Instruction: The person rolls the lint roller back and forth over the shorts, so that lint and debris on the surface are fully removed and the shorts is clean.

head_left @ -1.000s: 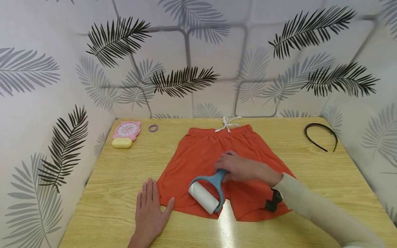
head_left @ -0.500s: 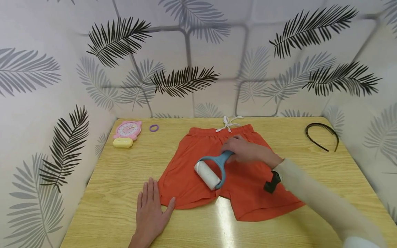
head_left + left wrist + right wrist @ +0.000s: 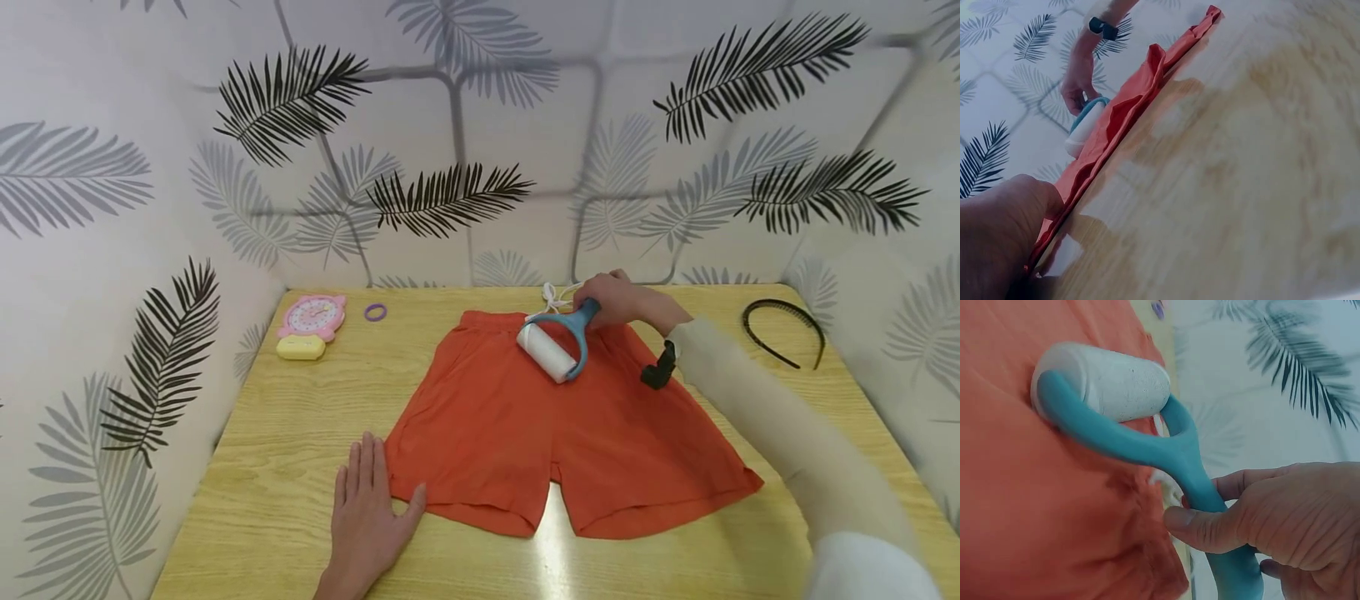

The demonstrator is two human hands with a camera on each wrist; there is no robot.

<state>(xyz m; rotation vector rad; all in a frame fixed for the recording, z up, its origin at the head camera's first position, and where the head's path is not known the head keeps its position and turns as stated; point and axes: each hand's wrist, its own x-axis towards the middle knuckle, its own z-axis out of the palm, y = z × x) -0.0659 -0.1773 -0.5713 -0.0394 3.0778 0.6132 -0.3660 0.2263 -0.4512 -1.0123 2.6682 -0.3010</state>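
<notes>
My right hand [image 3: 618,300] grips the blue handle of a lint roller [image 3: 551,348]; its white roll lies on the shorts just below the waistband. In the right wrist view the thumb and fingers wrap the lint roller's handle [image 3: 1200,487], and the white roll touches the fabric. Red-orange shorts [image 3: 480,425] are spread on the table, legs towards me, with a white drawstring [image 3: 553,296] at the top, partly behind the hand. My left hand [image 3: 371,521] rests flat with straight fingers at the shorts' left leg hem, the thumb touching the cloth.
On the wooden table [image 3: 300,433], a pink toy clock [image 3: 313,317] with a yellow base [image 3: 300,347] and a purple hair tie [image 3: 375,312] lie back left. A black headband [image 3: 783,329] lies back right. Leaf-patterned walls [image 3: 465,125] border the table.
The right hand has moved the lint roller away from me, from the left leg's hem up to near the waistband. The lifted right leg fabric now lies flatter. The left hand has stayed put.
</notes>
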